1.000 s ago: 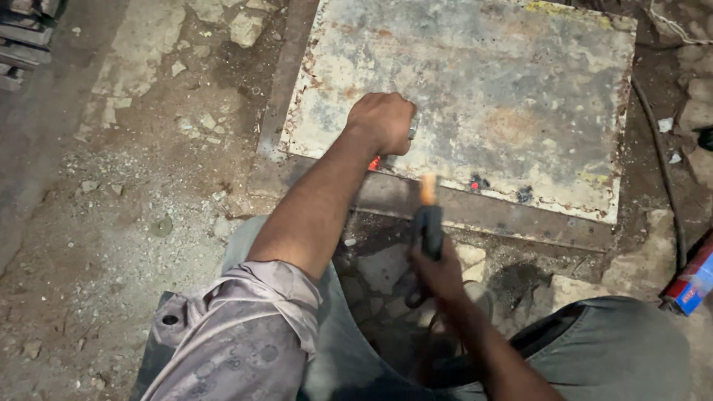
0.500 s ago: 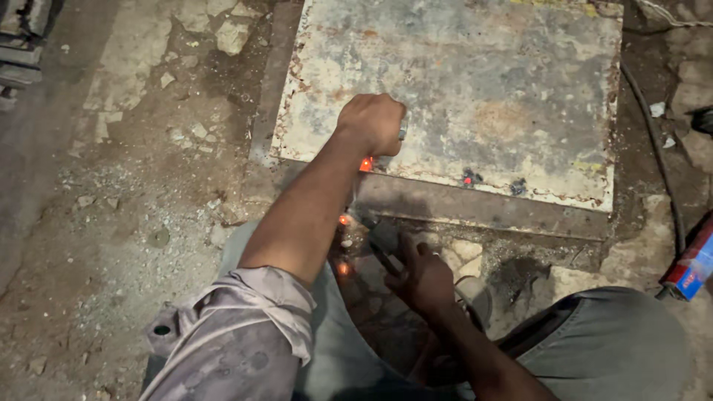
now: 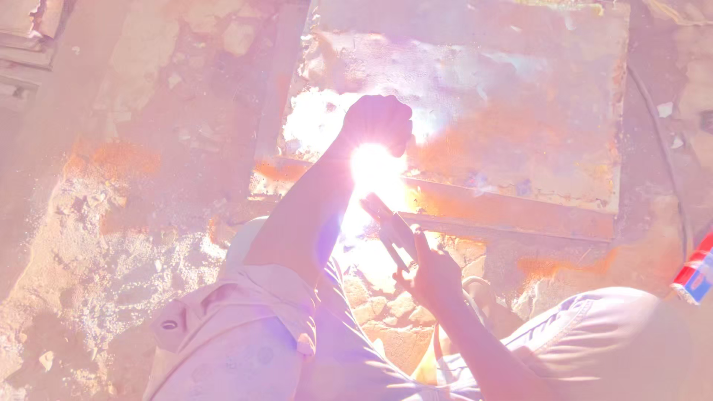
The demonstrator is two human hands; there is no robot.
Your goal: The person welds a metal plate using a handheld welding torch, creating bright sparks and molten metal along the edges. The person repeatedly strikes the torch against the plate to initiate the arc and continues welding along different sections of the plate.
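Your left hand (image 3: 377,122) is a closed fist, knuckles up, sitting on the near-left part of the rusty metal sheet (image 3: 512,96); whatever it's gripping is hidden inside the fist and behind the glare, so can't tell what, if anything, it has hold of. Right under that fist, at the sheet's near edge, is a white-hot arc flare (image 3: 375,174) that blows out most of the view w/ pink-orange wash. Your right hand (image 3: 434,275) is below the sheet's near edge, fingers (image 3: 423,249) wrapped shut around an electrode holder (image 3: 394,230); the holder runs up and left out of your grip, tip pointing into the flare, so the tool lies along your fingers and sticks out past them toward the sheet. Exact contact pt between tip and metal is lost in the glare. A flat steel strip (image 3: 512,212) lies along the sheet's near edge, just right of the flare. Broken stone rubble (image 3: 379,312) sits below the sheet, between your knees. A red-and-blue object (image 3: 697,271) shows far right of the sheet, cut off by frame edge.
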